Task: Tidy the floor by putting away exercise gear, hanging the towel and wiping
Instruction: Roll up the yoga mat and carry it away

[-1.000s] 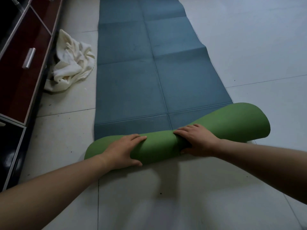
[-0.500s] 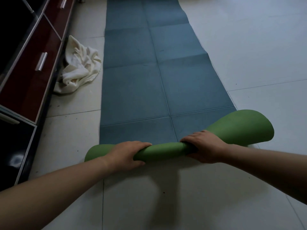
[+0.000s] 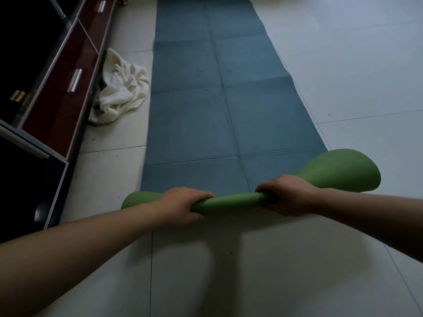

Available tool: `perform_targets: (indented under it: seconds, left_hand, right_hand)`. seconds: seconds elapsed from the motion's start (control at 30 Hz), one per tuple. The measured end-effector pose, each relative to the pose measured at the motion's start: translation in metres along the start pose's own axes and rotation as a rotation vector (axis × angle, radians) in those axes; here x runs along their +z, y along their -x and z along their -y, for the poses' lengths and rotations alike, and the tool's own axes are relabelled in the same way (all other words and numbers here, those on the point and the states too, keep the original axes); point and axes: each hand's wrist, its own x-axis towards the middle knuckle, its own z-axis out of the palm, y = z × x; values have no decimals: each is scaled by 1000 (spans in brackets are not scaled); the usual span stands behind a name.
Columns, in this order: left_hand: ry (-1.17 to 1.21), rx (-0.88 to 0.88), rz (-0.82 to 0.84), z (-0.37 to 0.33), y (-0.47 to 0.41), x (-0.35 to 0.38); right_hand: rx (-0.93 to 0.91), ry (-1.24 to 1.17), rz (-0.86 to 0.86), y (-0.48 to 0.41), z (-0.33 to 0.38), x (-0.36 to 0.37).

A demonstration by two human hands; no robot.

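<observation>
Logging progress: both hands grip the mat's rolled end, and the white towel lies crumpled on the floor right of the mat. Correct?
Not quite. The head view shows the towel left of the mat; the left hand and right hand do grip its rolled end.

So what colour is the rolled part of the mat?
The roll is green, head view.

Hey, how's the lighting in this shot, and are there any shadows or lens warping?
Head view: dim overall, the cabinet at left nearly black. Head view: soft arm shadows fall on the floor below the rolled end of the mat. Head view: the wide lens slightly bows the mat's right edge; the left hand, right hand and towel look sharp.
</observation>
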Motion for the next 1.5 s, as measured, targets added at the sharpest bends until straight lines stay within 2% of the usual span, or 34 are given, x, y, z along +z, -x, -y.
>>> perform_targets:
  seconds: [0.23,0.33,0.47,0.57,0.67,0.83,0.97,1.23,1.5]
  left_hand:
    - [151,-5,209,1,17,3]
    - [138,-28,128,7,20,3]
    - [114,-32,-85,11,19,6]
    - [92,-40,-143,15,11,8]
    - [89,-94,-143,25,-2,7]
    - [-86,-146,-114,28,-16,4]
    - [-126,-157,-95,34,-26,-1]
    - [-11,-179,-48,43,-36,-12]
    - [52,-146,-62,38,-28,-12]
  right_hand:
    - [-45,-144,190,6,10,4]
    - [-37,-162,204,-7,8,2]
    - [28,-154,231,-28,-2,-6]
    - [77,-164,207,-41,-11,-7]
    - [113,-182,121,-54,-19,-6]
    - [180,-215,-14,-66,-28,-7]
    - [208,-200,-94,-67,-31,-6]
    - [295,-231,16,-69,-33,-14]
    - [265,-317,108,-65,-39,-18]
